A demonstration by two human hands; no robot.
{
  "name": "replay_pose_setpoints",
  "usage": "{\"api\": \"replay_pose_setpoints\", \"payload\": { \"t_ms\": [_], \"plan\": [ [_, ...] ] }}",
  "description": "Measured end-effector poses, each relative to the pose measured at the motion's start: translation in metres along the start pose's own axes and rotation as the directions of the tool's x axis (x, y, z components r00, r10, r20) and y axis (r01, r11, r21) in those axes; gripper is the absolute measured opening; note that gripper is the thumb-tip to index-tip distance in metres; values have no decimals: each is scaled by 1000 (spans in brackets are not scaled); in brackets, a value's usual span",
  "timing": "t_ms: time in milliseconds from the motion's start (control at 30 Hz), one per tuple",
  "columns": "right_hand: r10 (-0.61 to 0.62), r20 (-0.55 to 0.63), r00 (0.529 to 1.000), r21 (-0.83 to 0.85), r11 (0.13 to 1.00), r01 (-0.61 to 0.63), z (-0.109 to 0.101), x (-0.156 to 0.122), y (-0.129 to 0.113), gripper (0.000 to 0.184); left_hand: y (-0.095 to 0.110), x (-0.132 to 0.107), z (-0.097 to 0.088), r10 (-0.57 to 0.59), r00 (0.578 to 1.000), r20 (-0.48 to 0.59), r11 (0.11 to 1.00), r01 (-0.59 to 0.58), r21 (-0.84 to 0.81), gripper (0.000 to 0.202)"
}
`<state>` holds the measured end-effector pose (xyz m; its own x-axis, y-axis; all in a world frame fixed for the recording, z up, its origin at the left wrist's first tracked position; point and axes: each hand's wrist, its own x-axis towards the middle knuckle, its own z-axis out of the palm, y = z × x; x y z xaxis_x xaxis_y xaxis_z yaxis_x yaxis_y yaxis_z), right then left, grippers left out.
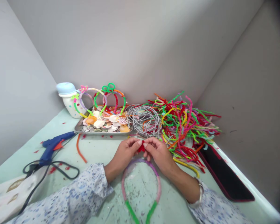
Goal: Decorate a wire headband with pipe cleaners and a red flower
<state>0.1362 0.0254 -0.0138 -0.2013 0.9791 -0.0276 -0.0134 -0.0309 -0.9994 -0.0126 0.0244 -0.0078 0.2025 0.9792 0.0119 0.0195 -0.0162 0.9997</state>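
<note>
Between my two hands is a small red piece (142, 147), fuzzy-looking like a bent pipe cleaner; the fingers cover much of it. My left hand (128, 150) pinches it from the left. My right hand (156, 151) pinches it from the right, thumb and fingertips closed. Just below them on the table lies a headband (159, 185) wrapped in purple, pink and green pipe cleaner, its ends toward me. Beyond the hands are a coil of grey wire hoops (147, 119) and a heap of coloured pipe cleaners (184, 121).
A metal tray (102, 133) of shells stands at the back, with finished-looking headbands (105, 93) behind it. Left are a white cup with blue lid (71, 101) and a blue glue gun (52, 147) with a looping cord. A black flat case (226, 175) lies right.
</note>
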Motion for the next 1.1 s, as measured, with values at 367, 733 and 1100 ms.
{"api": "replay_pose_setpoints", "payload": {
  "t_ms": [367, 733, 1100],
  "plan": [
    [11, -12, 1000, 26, 1000, -11, 6, -1, 4, 17, -8, 2, -1, -77, 997, -12, 995, 76, -63, 21],
    [-81, -26, 996, -125, 989, 77, -4, 0, -3, 15, -11, 2, -1, 11, 999, 39, 996, -15, 91, 19],
    [-174, 36, 984, -248, 952, 178, -7, 1, 2, 14, -8, 3, -3, 40, 996, 83, 990, -51, 130, 17]
  ]
}}
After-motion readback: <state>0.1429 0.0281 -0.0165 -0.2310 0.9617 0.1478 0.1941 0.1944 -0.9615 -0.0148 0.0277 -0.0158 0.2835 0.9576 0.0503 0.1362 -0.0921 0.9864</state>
